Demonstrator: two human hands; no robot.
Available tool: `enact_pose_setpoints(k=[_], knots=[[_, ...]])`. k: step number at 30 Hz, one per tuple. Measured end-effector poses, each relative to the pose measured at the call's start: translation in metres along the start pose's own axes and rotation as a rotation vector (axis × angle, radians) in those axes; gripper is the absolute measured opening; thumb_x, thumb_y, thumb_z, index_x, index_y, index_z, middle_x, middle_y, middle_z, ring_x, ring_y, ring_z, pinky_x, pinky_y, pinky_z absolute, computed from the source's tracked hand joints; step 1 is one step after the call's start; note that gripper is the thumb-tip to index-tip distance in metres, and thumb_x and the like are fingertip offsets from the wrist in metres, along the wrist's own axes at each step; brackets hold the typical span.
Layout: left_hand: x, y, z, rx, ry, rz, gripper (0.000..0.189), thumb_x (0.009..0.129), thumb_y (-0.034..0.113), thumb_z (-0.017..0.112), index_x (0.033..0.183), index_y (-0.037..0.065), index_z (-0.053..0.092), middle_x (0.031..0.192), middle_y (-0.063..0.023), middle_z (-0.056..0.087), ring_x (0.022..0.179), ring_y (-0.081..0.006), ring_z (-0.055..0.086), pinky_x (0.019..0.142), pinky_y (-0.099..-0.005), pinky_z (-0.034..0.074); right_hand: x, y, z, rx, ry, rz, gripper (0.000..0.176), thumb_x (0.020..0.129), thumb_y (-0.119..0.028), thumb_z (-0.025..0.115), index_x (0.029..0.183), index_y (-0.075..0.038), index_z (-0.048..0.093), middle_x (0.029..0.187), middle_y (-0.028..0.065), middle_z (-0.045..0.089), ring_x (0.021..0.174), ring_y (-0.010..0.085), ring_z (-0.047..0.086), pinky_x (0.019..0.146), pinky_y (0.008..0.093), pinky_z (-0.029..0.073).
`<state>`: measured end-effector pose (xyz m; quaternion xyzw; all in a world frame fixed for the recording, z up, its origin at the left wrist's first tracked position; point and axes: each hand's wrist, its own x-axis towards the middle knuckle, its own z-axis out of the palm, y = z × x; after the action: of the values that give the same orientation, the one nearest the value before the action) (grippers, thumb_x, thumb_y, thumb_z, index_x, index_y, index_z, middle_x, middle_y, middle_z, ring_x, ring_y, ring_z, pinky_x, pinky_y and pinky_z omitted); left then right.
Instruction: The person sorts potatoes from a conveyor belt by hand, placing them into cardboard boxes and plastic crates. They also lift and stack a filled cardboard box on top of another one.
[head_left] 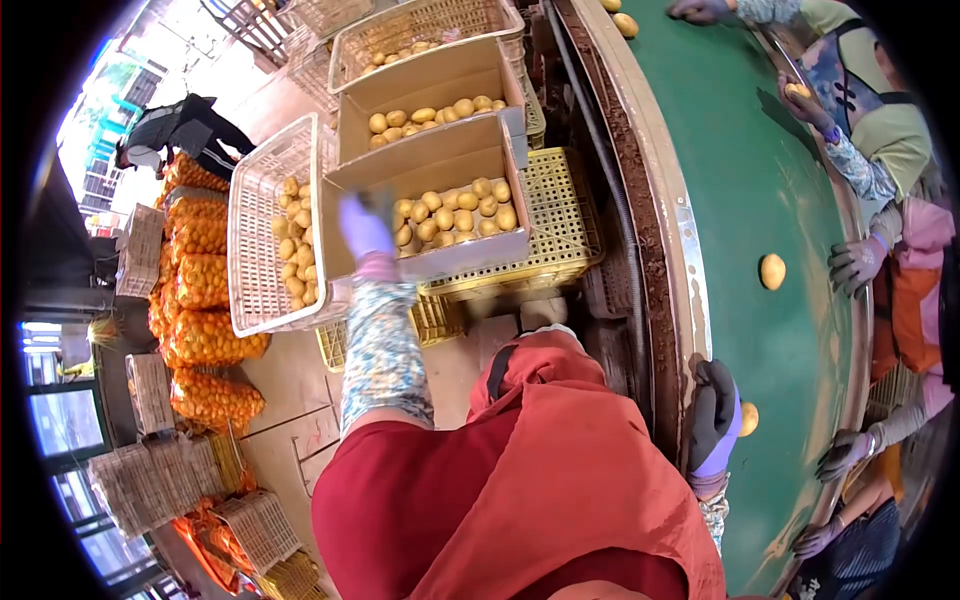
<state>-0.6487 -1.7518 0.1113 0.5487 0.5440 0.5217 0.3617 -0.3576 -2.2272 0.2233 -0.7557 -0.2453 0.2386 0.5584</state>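
Note:
My left hand, in a purple glove with a dark palm, is over the left end of the nearer cardboard box. Motion smears its fingers, so whether it holds anything cannot be made out. Potatoes lie inside that box, to the right of the hand. My right hand, gloved the same way, rests at the near edge of the green conveyor belt. Its fingers are loosely bent, and nothing shows in them. A potato lies just beyond it, partly hidden by the glove. Another potato sits farther up the belt.
A second cardboard box with potatoes stands behind the first, above yellow crates. A pale plastic crate of potatoes is at the left, near stacked orange net sacks. Co-workers' gloved hands line the belt's far side.

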Motion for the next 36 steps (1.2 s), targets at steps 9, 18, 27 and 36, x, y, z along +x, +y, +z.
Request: enact_pose_setpoints(k=[9,18,27,36], knots=[[-0.066,0.012,0.188,0.782,-0.824,-0.287,0.101,0.079,0.066,0.072,0.144,-0.006,0.044,0.135,-0.0316,0.061,0.128,-0.0437,0.059,0.107,-0.0452,0.047,-0.014,-0.018,0.005,0.028,0.058,0.045,0.036,0.098,-0.001,0.049,0.130,0.010,0.058,0.127,0.0207,0.068,0.115,0.0227,0.063,0.104,0.0325,0.046],[-0.094,0.029,0.237,0.950,-0.908,-0.313,0.048,0.092,0.023,0.065,0.133,0.002,0.051,0.127,-0.0259,0.066,0.118,-0.0370,0.067,0.099,-0.0419,0.054,-0.045,0.031,-0.009,0.014,0.432,0.191,0.033,0.100,-0.006,0.054,0.130,0.008,0.059,0.121,0.0146,0.066,0.107,0.0201,0.062,0.096,0.0340,0.049],[-0.049,0.062,0.229,0.640,-0.885,-0.081,0.064,0.088,0.052,0.066,0.129,0.003,0.062,0.121,-0.0223,0.069,0.109,-0.0423,0.067,0.098,-0.0474,0.052,-0.004,0.017,0.018,0.023,0.332,0.275,0.027,0.101,-0.007,0.057,0.123,0.008,0.058,0.075,-0.0014,0.052,0.065,0.0053,0.045,0.058,0.0230,0.037],[0.061,0.061,0.300,1.016,-0.578,-0.031,0.077,0.087,0.068,0.059,0.133,0.006,0.063,0.129,-0.0173,0.067,0.123,-0.0333,0.063,0.106,-0.0491,0.044,-0.017,0.047,0.012,-0.227,0.431,0.260,0.032,0.099,-0.013,0.058,0.123,0.009,0.060,0.077,-0.0001,0.054,0.068,0.0092,0.049,0.062,0.0267,0.040]])
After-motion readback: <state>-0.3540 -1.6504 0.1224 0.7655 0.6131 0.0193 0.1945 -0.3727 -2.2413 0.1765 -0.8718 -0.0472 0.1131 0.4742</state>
